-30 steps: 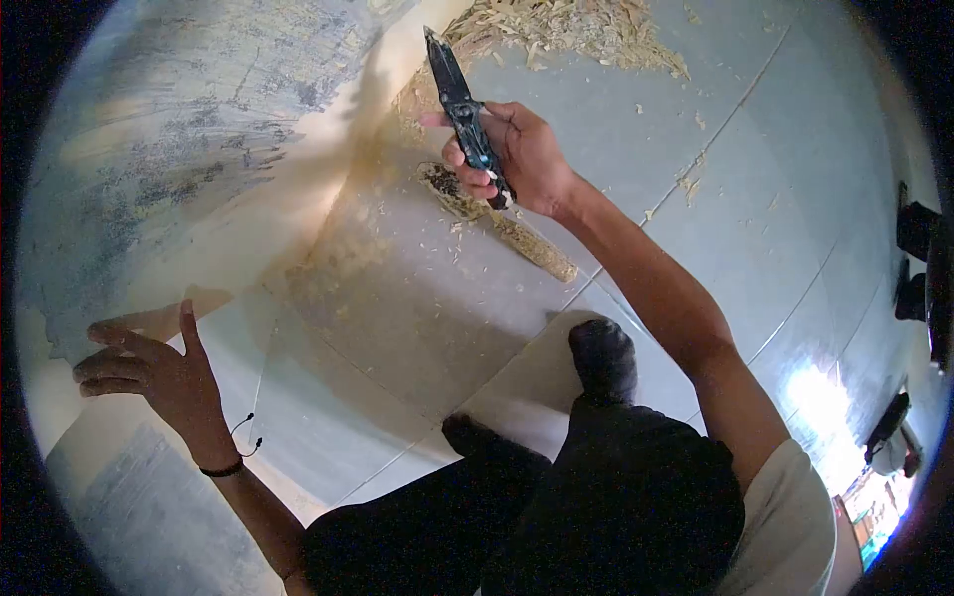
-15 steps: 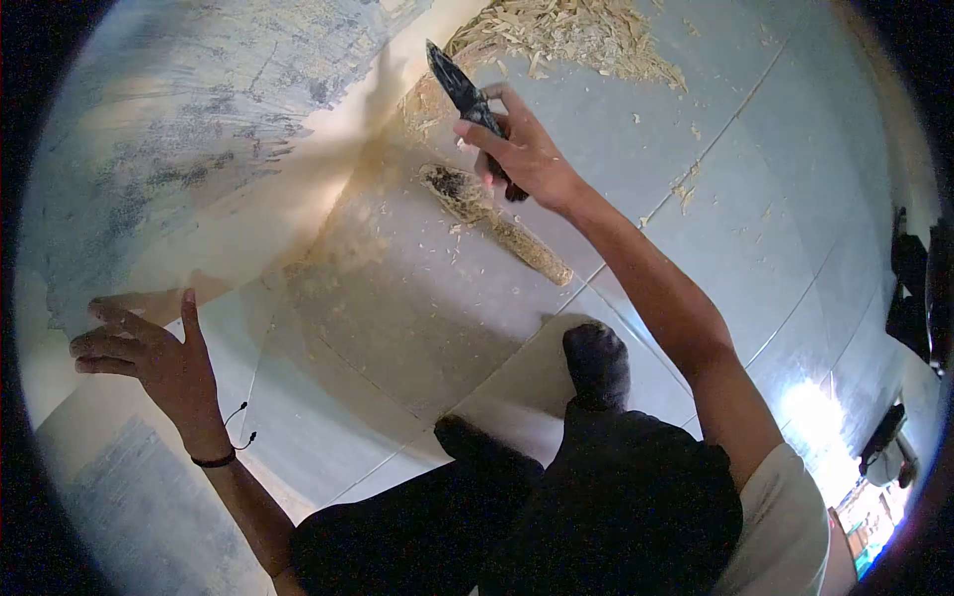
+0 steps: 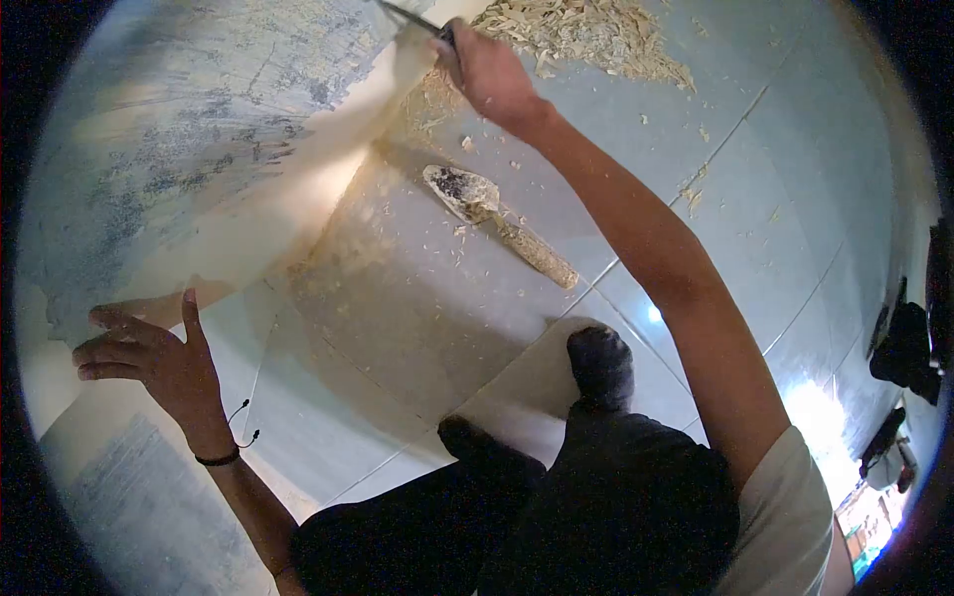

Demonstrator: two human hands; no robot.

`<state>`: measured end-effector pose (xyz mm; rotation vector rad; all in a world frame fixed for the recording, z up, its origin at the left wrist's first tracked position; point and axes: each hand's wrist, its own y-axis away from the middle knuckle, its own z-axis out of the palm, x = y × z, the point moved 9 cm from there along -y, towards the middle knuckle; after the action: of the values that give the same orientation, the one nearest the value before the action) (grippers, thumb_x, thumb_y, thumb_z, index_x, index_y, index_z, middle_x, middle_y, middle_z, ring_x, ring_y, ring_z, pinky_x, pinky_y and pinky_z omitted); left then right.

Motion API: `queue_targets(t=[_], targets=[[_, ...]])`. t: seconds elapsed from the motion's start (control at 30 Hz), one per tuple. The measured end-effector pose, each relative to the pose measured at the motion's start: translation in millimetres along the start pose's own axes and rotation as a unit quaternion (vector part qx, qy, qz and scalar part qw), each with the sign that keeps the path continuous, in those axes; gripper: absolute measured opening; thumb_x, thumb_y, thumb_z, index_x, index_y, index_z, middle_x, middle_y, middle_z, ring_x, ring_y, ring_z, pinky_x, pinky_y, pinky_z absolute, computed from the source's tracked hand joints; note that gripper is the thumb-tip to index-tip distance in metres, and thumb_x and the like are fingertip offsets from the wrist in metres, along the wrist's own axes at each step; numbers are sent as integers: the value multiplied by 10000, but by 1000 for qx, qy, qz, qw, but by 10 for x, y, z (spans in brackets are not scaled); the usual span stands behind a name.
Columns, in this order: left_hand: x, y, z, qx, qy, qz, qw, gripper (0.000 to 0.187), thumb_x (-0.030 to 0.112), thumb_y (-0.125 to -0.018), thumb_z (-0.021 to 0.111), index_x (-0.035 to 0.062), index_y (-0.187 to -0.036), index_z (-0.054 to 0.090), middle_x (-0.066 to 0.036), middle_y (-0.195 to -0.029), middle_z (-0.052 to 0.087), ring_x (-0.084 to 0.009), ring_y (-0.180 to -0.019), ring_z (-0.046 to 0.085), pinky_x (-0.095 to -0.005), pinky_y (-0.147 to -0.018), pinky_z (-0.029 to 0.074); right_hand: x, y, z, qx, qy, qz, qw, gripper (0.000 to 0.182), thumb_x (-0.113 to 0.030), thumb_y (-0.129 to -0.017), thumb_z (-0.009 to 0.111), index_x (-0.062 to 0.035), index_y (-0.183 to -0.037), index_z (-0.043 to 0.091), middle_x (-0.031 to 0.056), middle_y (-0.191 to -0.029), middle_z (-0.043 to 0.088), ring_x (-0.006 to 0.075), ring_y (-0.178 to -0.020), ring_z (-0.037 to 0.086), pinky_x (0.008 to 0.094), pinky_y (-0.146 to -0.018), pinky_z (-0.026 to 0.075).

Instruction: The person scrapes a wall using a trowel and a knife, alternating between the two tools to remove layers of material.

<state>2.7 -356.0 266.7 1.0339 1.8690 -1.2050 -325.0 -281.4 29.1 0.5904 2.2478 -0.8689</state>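
Observation:
My right hand (image 3: 494, 81) is wrapped around the dark handle of a knife (image 3: 405, 15). Its blade points up and left, overlapping the wall (image 3: 189, 149) near the top of the view. Grey-blue patches cover that wall, with a bare cream band along its foot. At lower left, my left hand (image 3: 164, 370) rests with fingers spread against the wall surface, holding nothing; a thin dark bracelet (image 3: 217, 458) circles the wrist. Between my arms a crusted trowel (image 3: 465, 194) lies on the tiled floor (image 3: 397, 338), its handle toward my feet.
Pale flakes (image 3: 606, 45) are heaped on the floor at the top, with stray crumbs around the trowel. My dark-socked foot (image 3: 600, 366) stands below the trowel's handle. Dark objects (image 3: 906, 343) lie at the right edge, near a bright reflection on the tiles.
My right hand has moved up and left with the knife, from above the trowel to the wall. The blade has swung further left. My left hand stays in place.

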Motion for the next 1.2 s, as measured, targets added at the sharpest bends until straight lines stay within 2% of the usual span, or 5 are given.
queue_targets(t=[0.67, 0.77, 1.0, 1.1, 1.2], targets=[[-22, 38, 124, -35, 20, 15, 999, 1042, 703, -921, 328, -147, -1453, 44, -580, -1278, 207, -721, -1255, 162, -682, -1065, 205, -223, 137, 252, 0, -6, -82, 997, 343, -363, -999, 468, -20, -1013, 471, 233, -668, 598, 429, -681, 634, 527, -586, 493], [-23, 75, 70, -37, 6, 19, 999, 994, 675, -939, 309, -155, -1442, 95, -536, -1310, 238, -690, -1254, 209, -686, -1062, 218, 281, 39, -38, 120, -120, 150, 974, 338, -357, -1000, 466, -21, -1026, 474, 227, -663, 594, 422, -682, 637, 530, -596, 496], [-8, 85, 107, -30, 29, 21, 999, 1038, 699, -924, 326, -131, -1464, 15, -570, -1308, 182, -713, -1274, 123, -682, -1079, 168, 428, -41, -166, 50, -215, 202, 954, 299, -297, -972, 494, -6, -993, 559, 214, -838, 664, 387, -819, 657, 496, -699, 498], [-15, 28, 79, -24, 7, 20, 999, 1031, 692, -931, 318, -147, -1455, 28, -574, -1302, 184, -712, -1277, 120, -677, -1083, 167, 27, -57, -75, 4, -12, -42, 999, 337, -356, -1000, 463, -20, -1004, 483, 230, -661, 591, 427, -683, 633, 537, -602, 493], [-14, 40, 96, -43, 9, 24, 999, 1038, 693, -929, 324, -155, -1450, 28, -580, -1301, 167, -717, -1275, 105, -677, -1082, 164, 117, 15, 116, -21, -60, 58, 996, 336, -358, -997, 466, -23, -986, 495, 228, -654, 588, 432, -683, 630, 537, -614, 495]])
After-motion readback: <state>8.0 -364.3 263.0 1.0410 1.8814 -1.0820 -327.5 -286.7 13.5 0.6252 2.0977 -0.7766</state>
